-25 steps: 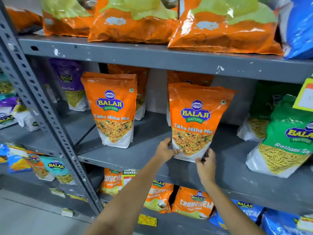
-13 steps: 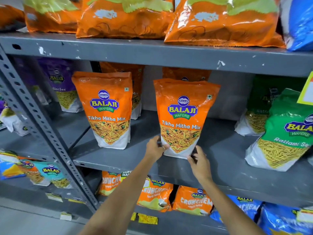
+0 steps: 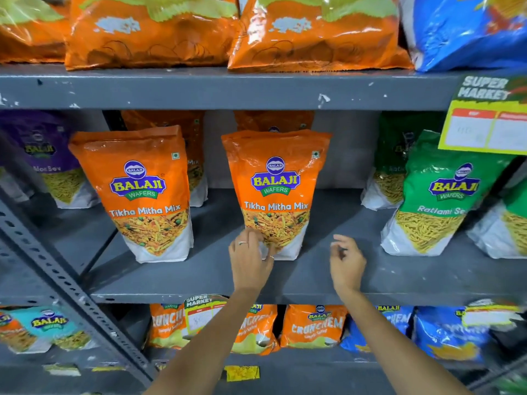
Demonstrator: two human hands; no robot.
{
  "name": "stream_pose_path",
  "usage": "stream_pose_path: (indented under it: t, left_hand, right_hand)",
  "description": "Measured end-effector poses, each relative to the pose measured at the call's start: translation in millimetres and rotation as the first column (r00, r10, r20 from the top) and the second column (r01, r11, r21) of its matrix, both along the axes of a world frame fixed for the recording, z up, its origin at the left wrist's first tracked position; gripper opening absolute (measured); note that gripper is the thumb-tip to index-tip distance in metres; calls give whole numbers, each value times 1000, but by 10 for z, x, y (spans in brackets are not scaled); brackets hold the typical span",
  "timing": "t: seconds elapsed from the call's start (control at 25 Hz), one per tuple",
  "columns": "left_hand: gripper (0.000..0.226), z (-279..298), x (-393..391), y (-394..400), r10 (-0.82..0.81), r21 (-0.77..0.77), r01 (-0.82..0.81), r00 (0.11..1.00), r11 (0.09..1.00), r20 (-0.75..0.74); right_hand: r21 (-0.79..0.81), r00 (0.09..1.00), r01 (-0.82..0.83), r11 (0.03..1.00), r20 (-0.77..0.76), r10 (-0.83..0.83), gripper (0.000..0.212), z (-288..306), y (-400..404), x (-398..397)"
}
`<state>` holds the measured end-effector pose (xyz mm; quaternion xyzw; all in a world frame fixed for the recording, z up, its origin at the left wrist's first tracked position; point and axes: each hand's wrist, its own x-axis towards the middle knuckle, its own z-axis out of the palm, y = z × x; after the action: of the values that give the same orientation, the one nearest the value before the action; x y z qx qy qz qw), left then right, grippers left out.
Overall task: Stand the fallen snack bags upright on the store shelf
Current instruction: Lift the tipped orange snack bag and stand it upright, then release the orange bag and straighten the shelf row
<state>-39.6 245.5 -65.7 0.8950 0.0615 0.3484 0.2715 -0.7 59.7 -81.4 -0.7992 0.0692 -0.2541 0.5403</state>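
An orange Tikha Mitha Mix bag [image 3: 275, 183] stands upright in the middle of the grey shelf [image 3: 313, 275]. My left hand [image 3: 251, 258] touches its lower left corner with the fingertips, fingers loosely curled. My right hand [image 3: 346, 262] hovers over the bare shelf to the right of the bag, apart from it, fingers loose and holding nothing. A second orange Tikha Mitha Mix bag [image 3: 142, 195] stands upright to the left. More orange bags stand behind both.
Green Ratlami Sev bags [image 3: 439, 195] stand at the right, a purple Aloo Sev bag [image 3: 42, 158] at the left. Orange and blue chip bags [image 3: 313, 32] fill the shelf above, Crunchem bags [image 3: 313, 326] the one below. A price tag [image 3: 484, 126] hangs top right. A slotted upright [image 3: 57, 269] runs at left.
The middle orange bag went from tilted in both hands to standing upright. My right hand let go and drew away to the right; my left hand stays at the bag's lower corner.
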Motion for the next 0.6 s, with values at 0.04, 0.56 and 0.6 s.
stream_pose_path:
  t: [0.04, 0.56, 0.6]
  left_hand:
    - [28, 33, 7, -103, -7, 88, 5, 1000, 996, 23]
    - [47, -184, 641, -2093, -443, -643, 196, 861, 741, -248]
    - [54, -171, 707, -2225, -480, -670, 205, 839, 713, -254]
  right_hand:
    - [10, 996, 81, 997, 39, -82, 18, 32, -167, 29]
    - [58, 987, 160, 985, 10, -161, 28, 6, -2182, 393]
    - [56, 992, 126, 990, -15, -125, 31, -16, -2247, 423]
